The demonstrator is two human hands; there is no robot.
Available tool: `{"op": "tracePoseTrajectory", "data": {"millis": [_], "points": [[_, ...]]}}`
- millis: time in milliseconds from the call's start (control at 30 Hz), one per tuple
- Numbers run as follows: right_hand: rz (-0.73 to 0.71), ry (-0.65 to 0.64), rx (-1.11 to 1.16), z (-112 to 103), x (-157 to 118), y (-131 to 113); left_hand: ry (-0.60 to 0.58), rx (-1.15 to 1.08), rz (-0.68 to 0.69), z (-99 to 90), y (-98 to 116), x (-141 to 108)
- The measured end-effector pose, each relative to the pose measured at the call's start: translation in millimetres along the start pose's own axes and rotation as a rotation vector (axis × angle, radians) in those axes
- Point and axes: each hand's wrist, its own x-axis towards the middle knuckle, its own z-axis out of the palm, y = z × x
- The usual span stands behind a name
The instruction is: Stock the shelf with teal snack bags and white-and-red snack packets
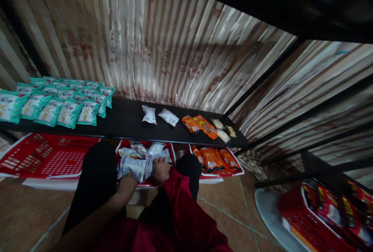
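Note:
Between my knees, a red basket (173, 151) holds several white and silver snack packets (132, 163). My left hand (127, 186) rests at the basket's near left side, against a white packet, its fingertips partly hidden. At the right side of the same basket, my right hand (161, 169) reaches in over the packets, fingers bent and touching them; whether it grips one is unclear. On the black shelf (128, 118) above lie two small white packets (149, 114), two orange packets (205, 126) and several small pale packets (223, 135).
Teal snack bags (68, 112) stand in rows on the shelf's left. Below them is a red basket (64, 158). Another basket with orange packets (214, 159) stands right of my knee. At the far right, a red basket (309, 221) holds red packets. Black bars cross the right side.

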Motion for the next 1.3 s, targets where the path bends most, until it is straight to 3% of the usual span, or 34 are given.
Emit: {"op": "tracePoseTrajectory", "data": {"millis": [433, 667, 767, 1033, 1300], "points": [[-0.009, -0.043, 0.03, -3.7, 7.9, 3.6, -0.035, 0.001, 0.085, -4.2, -3.9, -3.3], [-0.058, -0.015, 0.04, -5.6, 8.8, 10.9, -0.002, -0.02, 0.117, -13.3, 2.7, -10.2], [-0.071, -0.006, 0.038, -11.4, 8.1, 14.6, 0.086, -0.063, 0.112, -20.0, 2.6, -8.8], [-0.042, -0.02, 0.091, -32.7, 3.7, 8.0, 0.379, -0.438, -0.019, -22.2, 0.2, 6.0], [0.044, -0.077, 0.153, -34.8, 1.2, -7.0, 0.391, -0.808, -0.177, -15.5, -6.6, 20.7]]}}
